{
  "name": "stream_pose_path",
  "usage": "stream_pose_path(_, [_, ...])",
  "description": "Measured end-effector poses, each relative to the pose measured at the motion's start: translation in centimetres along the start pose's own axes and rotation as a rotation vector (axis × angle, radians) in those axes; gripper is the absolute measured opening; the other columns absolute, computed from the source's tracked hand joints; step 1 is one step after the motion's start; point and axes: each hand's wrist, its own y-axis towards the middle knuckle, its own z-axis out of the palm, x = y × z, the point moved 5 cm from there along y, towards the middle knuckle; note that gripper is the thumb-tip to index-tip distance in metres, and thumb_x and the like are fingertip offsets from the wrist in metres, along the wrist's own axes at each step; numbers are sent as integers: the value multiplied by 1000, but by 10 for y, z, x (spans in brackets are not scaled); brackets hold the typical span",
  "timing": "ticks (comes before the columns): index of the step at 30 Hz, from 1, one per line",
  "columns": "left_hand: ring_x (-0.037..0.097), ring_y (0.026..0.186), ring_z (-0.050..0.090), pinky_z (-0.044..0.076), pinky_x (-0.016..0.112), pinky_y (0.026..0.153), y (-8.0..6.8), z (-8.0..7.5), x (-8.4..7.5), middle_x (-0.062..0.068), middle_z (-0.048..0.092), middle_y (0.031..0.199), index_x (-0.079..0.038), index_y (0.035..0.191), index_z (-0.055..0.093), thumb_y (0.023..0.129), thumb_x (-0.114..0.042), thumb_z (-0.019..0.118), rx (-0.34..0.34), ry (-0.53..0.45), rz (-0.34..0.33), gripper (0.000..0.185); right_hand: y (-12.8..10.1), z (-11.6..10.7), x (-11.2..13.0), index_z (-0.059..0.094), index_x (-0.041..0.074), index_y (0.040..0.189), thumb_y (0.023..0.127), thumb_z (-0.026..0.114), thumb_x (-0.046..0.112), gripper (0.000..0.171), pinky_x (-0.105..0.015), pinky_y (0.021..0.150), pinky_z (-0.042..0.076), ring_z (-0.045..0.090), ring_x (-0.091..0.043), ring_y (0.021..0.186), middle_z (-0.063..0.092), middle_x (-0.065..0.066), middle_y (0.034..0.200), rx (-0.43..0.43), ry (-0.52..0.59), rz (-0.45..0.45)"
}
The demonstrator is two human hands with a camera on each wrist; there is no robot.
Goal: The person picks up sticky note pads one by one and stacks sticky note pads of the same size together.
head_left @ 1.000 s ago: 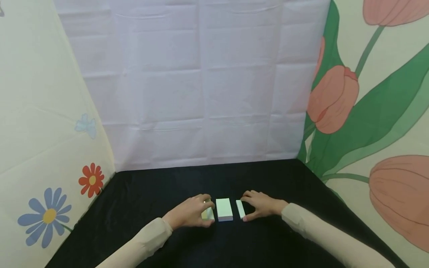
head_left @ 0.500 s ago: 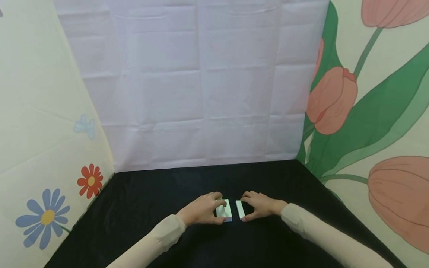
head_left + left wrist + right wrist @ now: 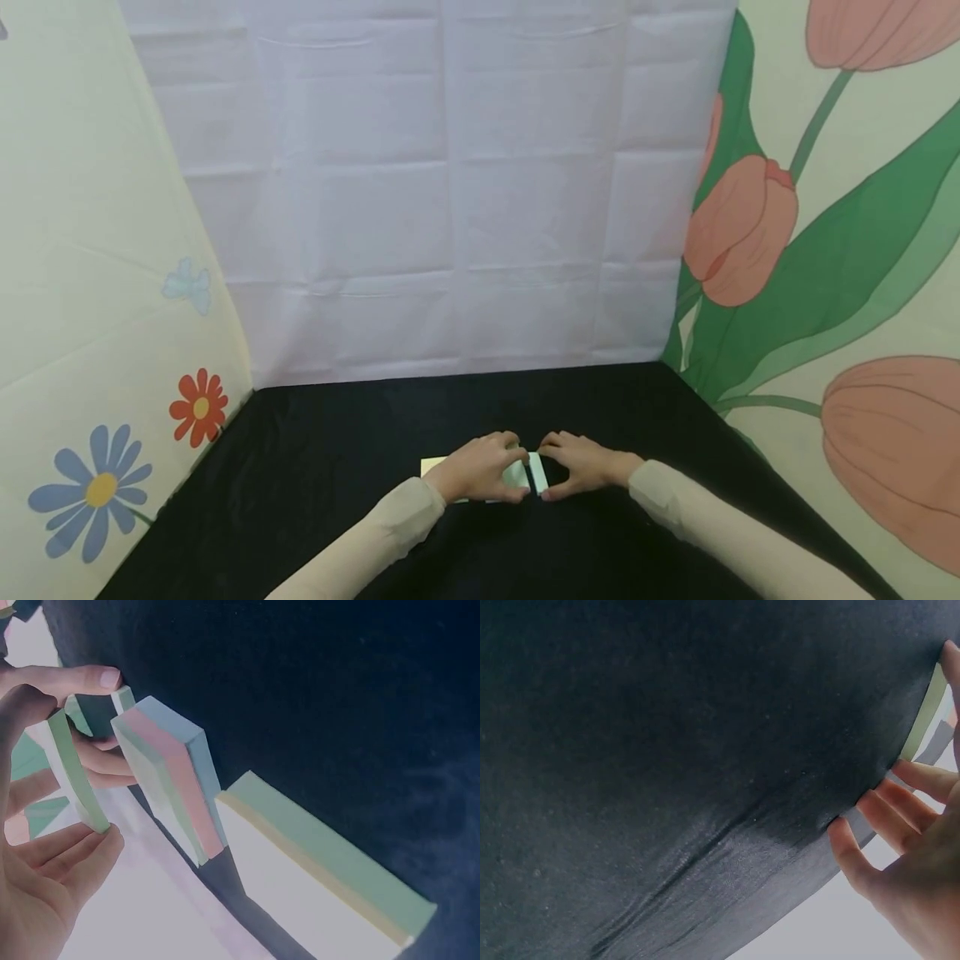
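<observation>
left hand (image 3: 480,475) pinches thin pad (image 3: 75,776) on edge | right hand (image 3: 581,467) curled round slim block (image 3: 537,473), upright on black cloth (image 3: 337,467) | thick pad (image 3: 176,784) between, yellow pad (image 3: 435,465) behind

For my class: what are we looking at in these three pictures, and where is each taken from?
A person works with two bare hands on a black cloth. The wide picture comes from a camera on the head; the other two come from cameras on the wrists. Small pastel blocks, perhaps pads of sticky notes, lie on the cloth. The left hand has a thin green pad in its grip, next to a thicker pink-and-blue pad and a flat green-and-yellow pad. The right hand touches a thin white pad.
</observation>
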Motion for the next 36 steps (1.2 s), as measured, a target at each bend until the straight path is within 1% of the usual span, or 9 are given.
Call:
stream_pose_path(7, [16,104,59,51,26,80,10,9,-3,6,58,126,-17,125,67,92,-49,65,60,-5,-39,46,-3,-1,-4,58,4,132,83,72,58,74,-54,92,42,48,-29,116,50,-9,129,22,12,10])
stream_pose_path(13, [12,98,59,50,26,80,19,13,-2,2,59,120,-18,124,67,90,-50,67,64,5,-52,46,-2,0,-6,57,3,132,83,72,59,76,-57,92,42,48,-30,118,50,-10,130,16,13,1])
stream_pose_path(16, [11,97,58,50,25,80,23,15,-3,2,59,120,-19,128,66,90,-52,67,69,37,-44,50,-1,0,-5,57,5,132,83,70,60,75,-59,91,42,47,-30,119,50,-10,131,10,10,-17])
stream_pose_path(19, [10,93,57,49,23,77,27,17,-5,2,59,118,-21,131,63,90,-53,66,76,68,-19,53,0,0,-5,58,8,131,84,69,61,72,-58,90,42,48,-29,117,50,-9,129,2,2,-33])
stream_pose_path(23, [7,87,55,47,20,73,34,20,-10,1,59,112,-21,125,64,91,-53,66,63,66,31,47,-1,0,-5,60,11,127,84,70,60,67,-56,87,43,48,-26,113,50,-6,127,-8,13,-48])
stream_pose_path(26, [7,87,55,46,19,73,39,22,-12,0,60,112,-21,118,66,90,-50,69,61,36,44,41,-1,-1,-5,61,12,126,84,71,58,63,-57,88,42,48,-26,113,51,-6,128,-15,23,-59])
stream_pose_path(29, [8,92,56,47,20,76,42,25,-13,1,60,116,-21,121,65,89,-50,70,77,16,29,44,-1,0,-5,63,12,124,84,73,56,60,-59,89,42,48,-28,114,50,-8,130,-22,18,-66])
stream_pose_path(33, [10,97,56,47,22,79,46,31,-11,1,58,121,-22,129,64,87,-53,70,114,23,-13,52,-2,1,-4,65,11,120,84,73,55,57,-59,86,43,49,-28,111,51,-9,128,-31,14,-82])
stream_pose_path(36, [10,98,56,48,22,79,47,34,-10,1,58,122,-23,128,65,87,-54,71,136,30,-37,52,-3,1,-4,65,11,119,84,73,54,56,-59,86,43,49,-28,111,51,-10,128,-35,21,-82])
